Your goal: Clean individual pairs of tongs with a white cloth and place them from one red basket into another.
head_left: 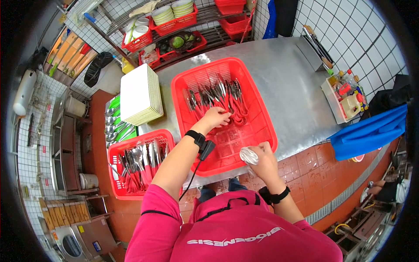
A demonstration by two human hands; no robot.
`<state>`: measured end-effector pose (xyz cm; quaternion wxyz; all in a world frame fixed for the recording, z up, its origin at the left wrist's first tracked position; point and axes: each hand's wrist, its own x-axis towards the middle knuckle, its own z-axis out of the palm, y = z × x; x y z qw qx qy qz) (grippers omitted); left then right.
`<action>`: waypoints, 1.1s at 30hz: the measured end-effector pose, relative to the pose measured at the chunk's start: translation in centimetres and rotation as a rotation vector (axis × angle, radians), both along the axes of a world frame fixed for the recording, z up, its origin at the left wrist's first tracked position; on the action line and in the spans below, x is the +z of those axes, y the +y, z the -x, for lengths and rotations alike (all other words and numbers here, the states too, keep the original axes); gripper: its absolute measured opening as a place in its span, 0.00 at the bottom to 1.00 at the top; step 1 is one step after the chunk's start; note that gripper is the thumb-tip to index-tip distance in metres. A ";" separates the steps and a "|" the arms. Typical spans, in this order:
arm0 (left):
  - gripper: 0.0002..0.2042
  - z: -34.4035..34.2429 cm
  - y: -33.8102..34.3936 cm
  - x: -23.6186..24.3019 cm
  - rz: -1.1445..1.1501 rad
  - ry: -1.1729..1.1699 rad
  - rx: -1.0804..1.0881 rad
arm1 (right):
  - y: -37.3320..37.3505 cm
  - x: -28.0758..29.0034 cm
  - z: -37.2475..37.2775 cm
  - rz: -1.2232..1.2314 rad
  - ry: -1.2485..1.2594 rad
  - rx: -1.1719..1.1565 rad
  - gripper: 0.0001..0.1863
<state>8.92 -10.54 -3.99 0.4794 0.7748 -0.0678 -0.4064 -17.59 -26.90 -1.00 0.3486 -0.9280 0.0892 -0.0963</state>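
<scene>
My left hand [214,118] reaches into the large red plastic basket [181,87], its fingers closed on the handle of a pair of red-handled tongs. Around it lie several more tongs [205,97], metal ends toward the far side and red handles toward me. In my right hand [265,165], over the basket's near right corner, is a bunched white cloth [248,156]. To the left, a smaller red basket [114,150] holds more metal tongs [146,159] with red handles. Part of what my left fingers grip is hidden behind them.
A tall stack of pale rectangular trays [140,94] stands left of the large basket on the steel table [288,87]. Spoons [114,124] lie on green beside it. At the right are a bottle caddy [342,98] and blue cloth [371,133]. Shelves with dishes [174,15] stand behind.
</scene>
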 end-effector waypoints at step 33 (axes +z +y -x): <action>0.11 24.2 27.0 8.1 0.098 -0.818 0.242 | 16.0 6.6 -5.1 -0.065 -0.181 0.334 0.28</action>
